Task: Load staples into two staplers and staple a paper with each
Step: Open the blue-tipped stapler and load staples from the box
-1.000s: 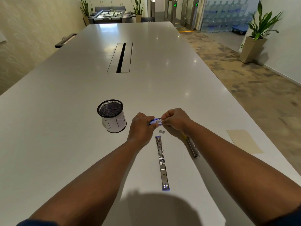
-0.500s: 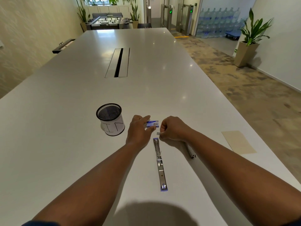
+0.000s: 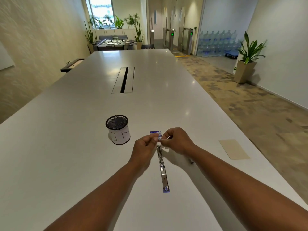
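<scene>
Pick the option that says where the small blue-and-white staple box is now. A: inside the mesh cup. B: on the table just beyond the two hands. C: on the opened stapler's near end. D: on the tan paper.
B: the staple box lies on the table just past both hands, apart from the mesh cup.

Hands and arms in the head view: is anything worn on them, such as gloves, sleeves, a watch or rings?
Both forearms are bare up to the bottom edge of the picture. The left hand and the right hand wear no gloves, and no watch or bracelet shows at either wrist. No rings are discernible.
</scene>
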